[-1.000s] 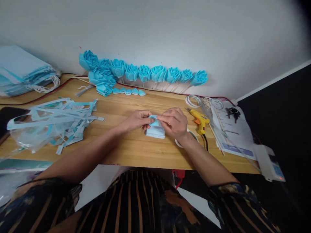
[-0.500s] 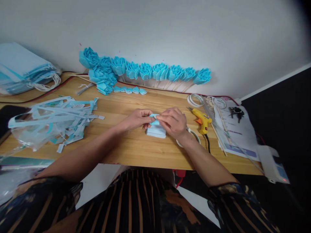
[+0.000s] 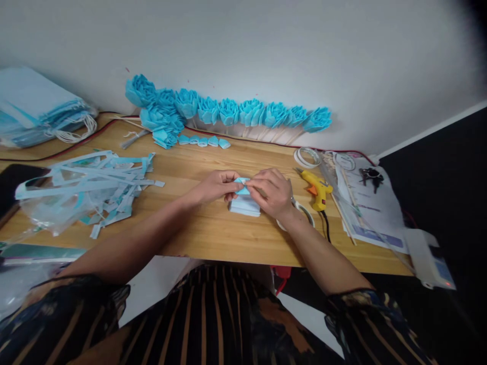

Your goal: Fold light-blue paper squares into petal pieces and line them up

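Note:
My left hand (image 3: 218,186) pinches the left side of a small light-blue piece of fabric (image 3: 242,190), its thumb on top. From the right, my right hand (image 3: 271,192) grips the same piece near its top edge with thumb and forefinger. The piece shows white at a folded-over upper part; fingers partly hide it. Just below both hands a small stack of pale fabric pieces (image 3: 244,206) lies on the wooden table (image 3: 205,230). Scissors (image 3: 304,210), partly covered by my right wrist, lie beside a round ring of tape.
Blue fabric flowers (image 3: 251,112) on sticks lean along the wall, with several folded blue pieces (image 3: 203,141) before them. Cut strips (image 3: 114,177) lie heaped at left. A yellow glue gun (image 3: 316,188), tape rolls (image 3: 306,157), keys (image 3: 371,177) and paper are at right.
The top of the small blue piece is folded over further between my fingers, showing a slanted edge. Both hands stay in nearly the same place.

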Demonstrator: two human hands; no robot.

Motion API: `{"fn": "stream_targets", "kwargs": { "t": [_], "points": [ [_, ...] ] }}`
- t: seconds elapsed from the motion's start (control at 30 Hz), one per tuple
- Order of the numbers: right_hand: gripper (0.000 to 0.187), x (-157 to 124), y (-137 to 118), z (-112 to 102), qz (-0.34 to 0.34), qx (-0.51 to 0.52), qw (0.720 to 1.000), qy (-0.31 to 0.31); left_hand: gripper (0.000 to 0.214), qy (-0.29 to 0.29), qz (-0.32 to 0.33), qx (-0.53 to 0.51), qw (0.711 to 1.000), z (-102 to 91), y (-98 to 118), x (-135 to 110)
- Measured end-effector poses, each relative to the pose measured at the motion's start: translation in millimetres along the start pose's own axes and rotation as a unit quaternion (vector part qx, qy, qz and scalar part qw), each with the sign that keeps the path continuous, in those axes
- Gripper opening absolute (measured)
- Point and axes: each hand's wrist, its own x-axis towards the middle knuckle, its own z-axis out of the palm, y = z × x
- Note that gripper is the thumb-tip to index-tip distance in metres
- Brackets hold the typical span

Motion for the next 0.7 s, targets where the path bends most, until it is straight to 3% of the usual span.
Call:
{"fn": "stream_targets", "kwargs": {
  "t": [0.47,0.7],
  "points": [
    [0.029,-4.8,8.4,-2.6,0.013,0.067,0.996,-0.051,0.027,0.036,-0.009,-0.001,0.999,-4.1,-4.1,2.3],
    [0.016,-8.2,6.3,-2.5,0.026,-0.011,0.993,-0.111,0.028,0.063,0.011,-0.019,0.998,-3.6,-1.4,2.5]
  ]
}}
